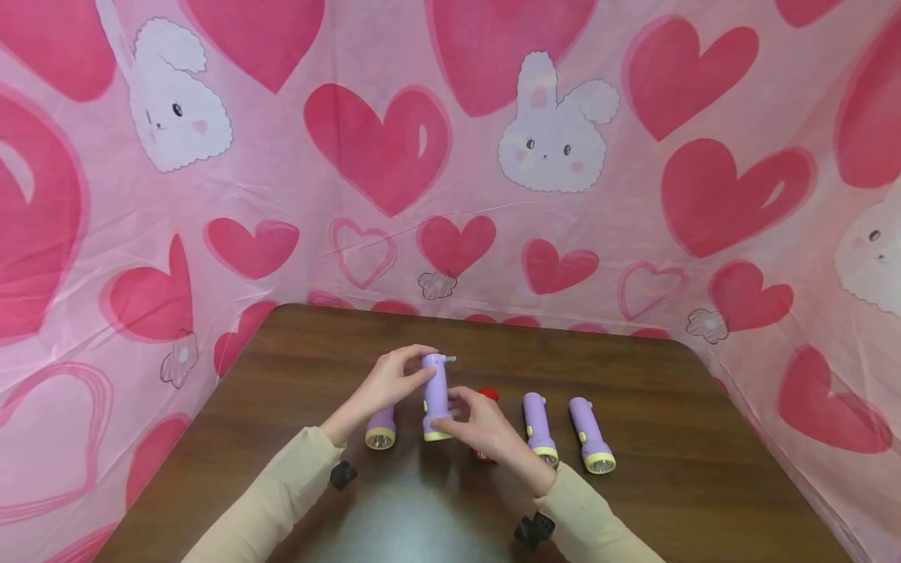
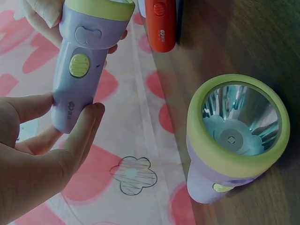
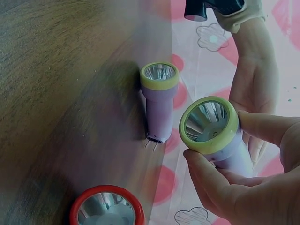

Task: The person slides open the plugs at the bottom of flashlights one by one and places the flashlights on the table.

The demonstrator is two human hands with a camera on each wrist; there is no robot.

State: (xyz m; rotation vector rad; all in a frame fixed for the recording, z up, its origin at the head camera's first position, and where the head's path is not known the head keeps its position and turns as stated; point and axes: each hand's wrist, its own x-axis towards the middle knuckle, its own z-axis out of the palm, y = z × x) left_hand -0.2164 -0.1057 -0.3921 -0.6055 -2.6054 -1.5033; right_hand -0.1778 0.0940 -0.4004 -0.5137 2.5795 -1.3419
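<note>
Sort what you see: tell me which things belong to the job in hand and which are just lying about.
In the job:
held purple flashlight
left hand and right hand, both holding it

Apparently just lying about, on the table:
leftmost purple flashlight
red flashlight
inner right purple flashlight
outer right purple flashlight

A lilac flashlight (image 1: 437, 395), lens end down, is held over the tabletop (image 1: 331, 332) by the left hand (image 1: 394, 381) near its top and the right hand (image 1: 486, 421) near its yellow rim. The left-hand flashlight (image 1: 381, 430) is partly covered; a red object (image 1: 490, 394) is mostly hidden by the right hand. Two lilac flashlights (image 1: 540, 430) are laid farther right.
</note>
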